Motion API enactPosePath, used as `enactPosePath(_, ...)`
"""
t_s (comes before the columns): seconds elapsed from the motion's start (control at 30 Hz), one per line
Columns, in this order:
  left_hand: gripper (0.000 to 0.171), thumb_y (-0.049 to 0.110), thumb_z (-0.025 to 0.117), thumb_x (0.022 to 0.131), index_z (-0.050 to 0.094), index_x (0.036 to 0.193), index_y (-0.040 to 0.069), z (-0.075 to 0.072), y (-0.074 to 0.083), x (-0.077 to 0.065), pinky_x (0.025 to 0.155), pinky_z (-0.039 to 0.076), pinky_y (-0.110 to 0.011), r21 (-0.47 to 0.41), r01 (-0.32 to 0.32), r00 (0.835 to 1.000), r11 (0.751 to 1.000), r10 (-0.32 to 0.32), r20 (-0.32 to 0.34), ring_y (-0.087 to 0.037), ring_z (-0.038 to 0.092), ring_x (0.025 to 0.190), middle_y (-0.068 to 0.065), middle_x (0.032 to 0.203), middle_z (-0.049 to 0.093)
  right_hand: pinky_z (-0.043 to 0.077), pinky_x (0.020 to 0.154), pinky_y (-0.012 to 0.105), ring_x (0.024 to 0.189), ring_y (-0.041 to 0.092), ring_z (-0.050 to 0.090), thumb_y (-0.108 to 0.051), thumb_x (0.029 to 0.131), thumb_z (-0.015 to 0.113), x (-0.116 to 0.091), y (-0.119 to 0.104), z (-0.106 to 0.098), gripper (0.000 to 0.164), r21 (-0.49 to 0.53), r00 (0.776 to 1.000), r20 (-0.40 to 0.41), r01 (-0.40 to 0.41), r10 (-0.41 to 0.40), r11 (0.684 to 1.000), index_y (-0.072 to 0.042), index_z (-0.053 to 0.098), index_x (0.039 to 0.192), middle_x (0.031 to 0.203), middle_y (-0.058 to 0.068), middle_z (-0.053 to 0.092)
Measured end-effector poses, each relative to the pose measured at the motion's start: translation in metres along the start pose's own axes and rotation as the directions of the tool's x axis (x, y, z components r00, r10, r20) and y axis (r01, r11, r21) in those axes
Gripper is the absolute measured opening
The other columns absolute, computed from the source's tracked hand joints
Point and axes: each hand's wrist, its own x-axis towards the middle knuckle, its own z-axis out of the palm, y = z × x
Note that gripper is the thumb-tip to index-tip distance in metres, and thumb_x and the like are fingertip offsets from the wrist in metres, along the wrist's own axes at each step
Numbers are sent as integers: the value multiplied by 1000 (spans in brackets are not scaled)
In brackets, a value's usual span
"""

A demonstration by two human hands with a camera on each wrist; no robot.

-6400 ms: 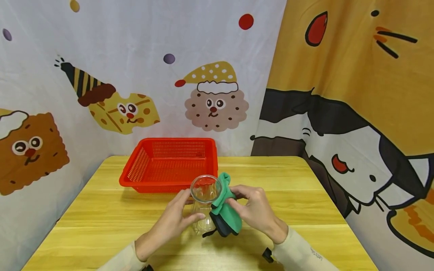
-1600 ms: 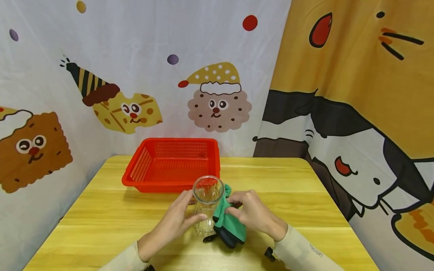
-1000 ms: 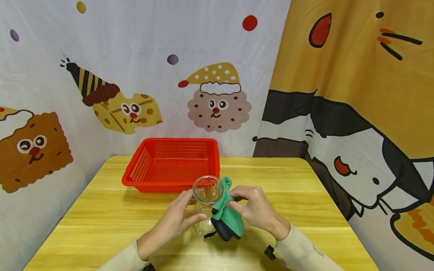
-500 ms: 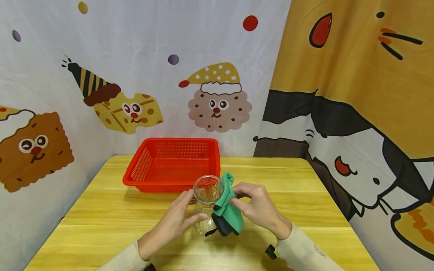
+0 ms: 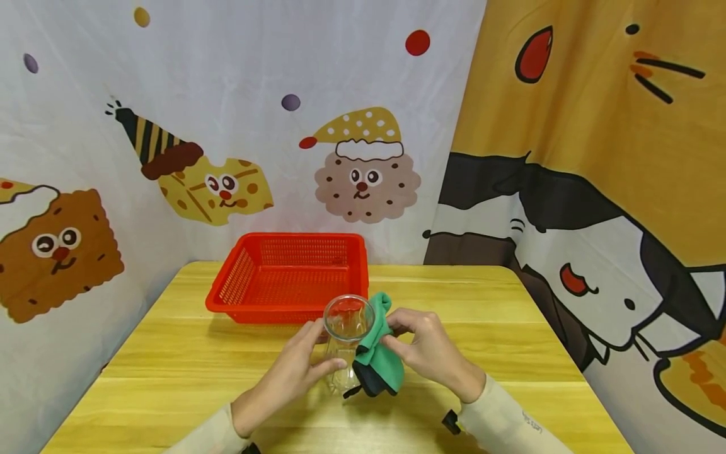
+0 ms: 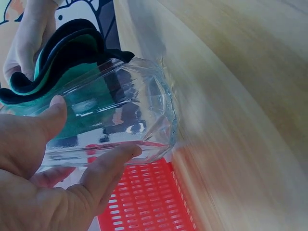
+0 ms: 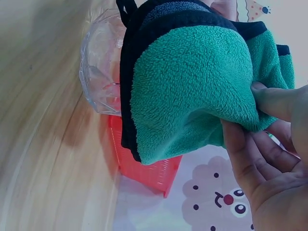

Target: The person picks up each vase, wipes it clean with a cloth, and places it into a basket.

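A clear glass jar (image 5: pixel 341 353) with a thick round rim stands on the table, its mouth upward. My left hand (image 5: pixel 289 369) grips it from the left, thumb on the near side and fingers on the far side. Against the jar's right side lies a green cloth (image 5: pixel 387 369) with black edging, bunched and folded. My right hand (image 5: pixel 431 347) pinches the cloth between thumb and fingers. In the left wrist view, the jar's faceted base (image 6: pixel 163 113) shows past the fingers. In the right wrist view, the fluffy cloth (image 7: pixel 187 82) covers much of the jar.
A red perforated plastic basket (image 5: pixel 227 302) sits behind the jar, toward the back left of the wooden table (image 5: pixel 488 315). Behind the table hangs a printed cartoon curtain (image 5: pixel 363 63).
The cloth in my right hand shifts up and down along the jar's right side; it was lower 1.6 seconds ago, then rose, and now sits slightly left. My left hand keeps its grip.
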Motion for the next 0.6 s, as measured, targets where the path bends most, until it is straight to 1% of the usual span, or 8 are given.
enactPosePath(0.2,83,29,96,96,58,168,14,1,0,0,116,68,-61,5,-13,1000,1000,13,-10,-29,80,128,-6,137,76,71,78,21,87,3,80,6,97,89,1,0,3,24,-31,1000,13,8,-8,999,-14,85,108,103,-3,87)
enactPosePath(0.27,82,29,96,96,59,167,15,1,0,0,115,68,-61,6,-8,1000,1000,8,-10,-29,80,127,-5,136,76,72,78,21,87,4,80,7,97,88,1,-1,3,23,-48,1000,22,5,-4,999,-14,83,107,102,-2,86)
enactPosePath(0.43,77,31,96,97,61,164,15,1,1,1,115,68,-62,8,9,1000,1000,-9,-2,-28,80,127,-4,135,75,71,80,20,91,7,80,7,99,87,4,-5,4,22,-105,996,85,-6,15,994,-13,78,104,104,0,84)
enactPosePath(0.6,77,29,96,97,61,164,14,1,1,0,113,69,-61,2,0,1000,1000,0,-1,-29,80,126,-4,134,75,70,80,18,92,9,79,7,99,87,5,-8,4,22,-136,990,140,-13,32,991,-12,76,101,103,1,82)
